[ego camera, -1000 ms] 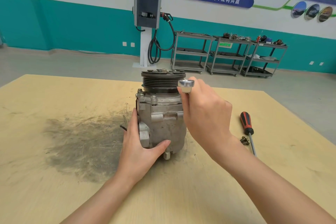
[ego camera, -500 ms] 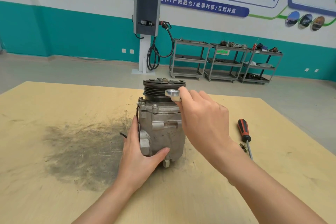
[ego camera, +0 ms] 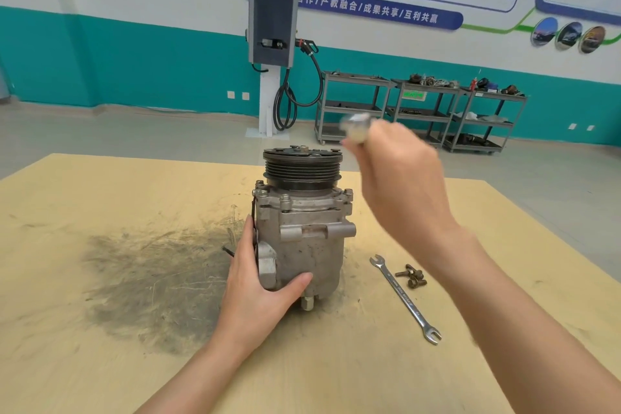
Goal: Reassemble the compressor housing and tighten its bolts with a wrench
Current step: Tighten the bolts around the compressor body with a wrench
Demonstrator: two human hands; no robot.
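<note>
Currently my left hand [ego camera: 258, 292] grips the upright compressor [ego camera: 302, 239] at table [ego camera: 100, 363] centre; right hand [ego camera: 400, 185] pinches a blurred metal tool [ego camera: 356, 126] above the pulley [ego camera: 302, 166]. Best seat it squarely on a flange bolt [ego camera: 285, 200] while bracing low. Open-end wrench [ego camera: 405, 299] and loose bolts [ego camera: 411, 277] lie right, near my forearm.

Right hand [ego camera: 400, 178] and the silvery tool [ego camera: 356, 126] it grips are motion-blurred; tool type cannot be read, and most of it is hidden inside the fingers. Left hand [ego camera: 258, 282] covers the lower left flank of the compressor [ego camera: 302, 235], its fingers out of sight behind the housing. Both forearms run off the bottom edge, the table [ego camera: 100, 363] is cut at left, right and bottom, and the items on the far carts [ego camera: 420, 111] are too small to identify.
</note>
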